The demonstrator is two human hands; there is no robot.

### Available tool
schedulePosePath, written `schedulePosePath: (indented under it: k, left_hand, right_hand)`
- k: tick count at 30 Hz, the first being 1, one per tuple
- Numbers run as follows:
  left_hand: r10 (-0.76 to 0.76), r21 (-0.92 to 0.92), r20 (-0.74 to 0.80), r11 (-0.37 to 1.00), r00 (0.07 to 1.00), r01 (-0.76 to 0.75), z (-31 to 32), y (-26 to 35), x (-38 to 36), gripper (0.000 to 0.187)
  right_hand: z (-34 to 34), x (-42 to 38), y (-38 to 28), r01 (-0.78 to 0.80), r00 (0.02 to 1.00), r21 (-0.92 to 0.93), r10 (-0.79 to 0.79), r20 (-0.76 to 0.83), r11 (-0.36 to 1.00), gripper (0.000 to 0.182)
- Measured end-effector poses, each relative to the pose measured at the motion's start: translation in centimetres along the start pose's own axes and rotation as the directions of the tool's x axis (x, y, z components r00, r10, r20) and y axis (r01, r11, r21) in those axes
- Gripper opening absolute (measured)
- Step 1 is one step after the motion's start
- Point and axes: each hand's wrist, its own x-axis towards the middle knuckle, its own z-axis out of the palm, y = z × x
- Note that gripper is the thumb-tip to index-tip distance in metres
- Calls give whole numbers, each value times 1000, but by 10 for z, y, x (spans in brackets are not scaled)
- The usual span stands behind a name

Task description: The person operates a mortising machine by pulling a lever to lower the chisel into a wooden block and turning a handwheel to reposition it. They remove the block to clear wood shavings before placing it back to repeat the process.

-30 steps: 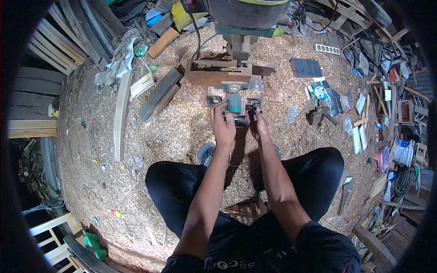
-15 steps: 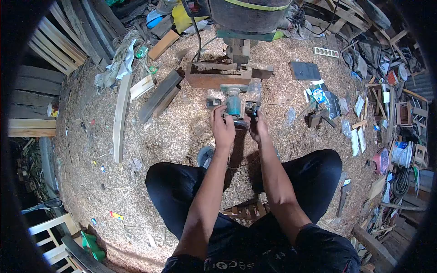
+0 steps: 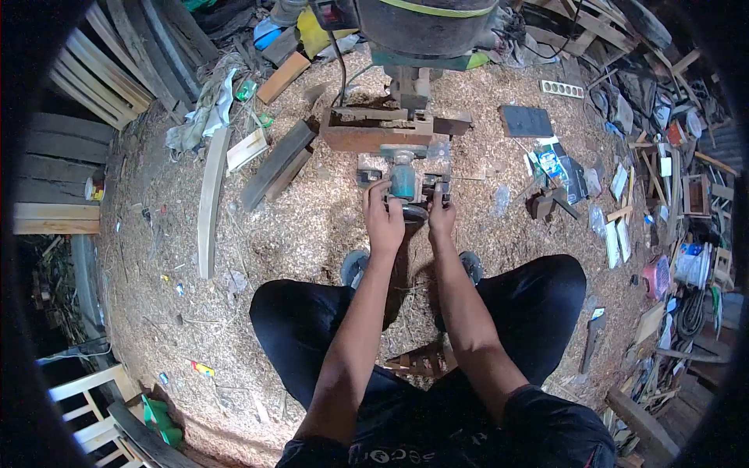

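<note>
A bench machine with a dark motor housing (image 3: 425, 31) stands ahead of me, with a hollowed brown timber piece (image 3: 374, 140) held in its vise. Below the timber is a teal cylinder (image 3: 402, 181), and under that a dark handwheel (image 3: 413, 212). My left hand (image 3: 384, 222) is closed at the wheel's left side, its fingers curled up beside the cylinder. On the other side, my right hand (image 3: 442, 218) has its fingers bent around a small black handle (image 3: 434, 186); the palm side is hidden.
Wood shavings cover the ground (image 3: 296, 234). Dark timber blocks (image 3: 277, 165) and a long pale board (image 3: 211, 203) lie left. At right are a dark plate (image 3: 525, 122), a power strip (image 3: 562, 89) and plastic scraps. My knees flank the machine.
My right hand has shifted up slightly and its fingers now point upward at the black handle. The left hand stays at the wheel. The view has moved a little.
</note>
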Motion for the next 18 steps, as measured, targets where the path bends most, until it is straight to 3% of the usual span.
schedulePosePath:
  k: [2, 3, 6, 7, 8, 10, 11, 13, 14, 15, 17, 18]
  left_hand:
    - [-13, -14, 7, 1000, 1000, 13, 1, 1, -1, 29]
    - [-20, -18, 4, 1000, 1000, 20, 1, 2, -1, 29]
    - [6, -14, -15, 1000, 1000, -6, 1, 2, 0, 29]
    - [6, -8, -22, 1000, 1000, -6, 1, 3, 0, 29]
    - [7, -1, -30, 1000, 1000, -7, 1, 4, 0, 29]
    - [7, 5, -32, 1000, 999, -7, 1, 3, 1, 29]
    - [9, 6, -27, 1000, 1000, -9, 2, 3, -1, 29]
    - [-23, -20, -25, 1000, 999, 23, 2, 5, -1, 29]
    - [-44, -35, -26, 998, 999, 43, 2, 6, -1, 29]
    - [-23, -6, -28, 1000, 999, 23, 3, 3, -2, 29]
    - [-23, -11, -22, 1000, 999, 23, 4, 1, -1, 29]
    - [-24, -10, -21, 1000, 999, 24, 3, 0, -1, 29]
  right_hand:
    - [-15, -5, -19, -197, 965, 276, 137, 224, 941, 45]
    - [-25, 1, -23, -210, 934, 232, 124, 334, 950, 43]
    - [-26, 8, -17, -141, 965, -45, 147, 218, 989, 48]
    - [-23, 8, -12, -43, 970, -113, 68, 232, 993, 46]
    - [-21, 9, -7, 69, 992, -269, -37, 124, 961, 46]
    - [-4, -16, -28, 219, 956, -575, -292, -35, 788, 45]
    - [0, -34, -41, 410, 877, -522, -481, 1, 747, 44]
    - [1, -44, -52, 313, 948, -168, -317, -1, 935, 48]
    - [-5, -34, -43, 414, 898, -464, -436, 65, 783, 50]
    - [-12, -23, -31, 464, 828, -704, -545, 130, 538, 52]
    - [-29, -9, -33, 179, 978, -336, -129, 166, 925, 46]
    - [-34, -5, -36, -44, 962, -135, 78, 260, 990, 45]
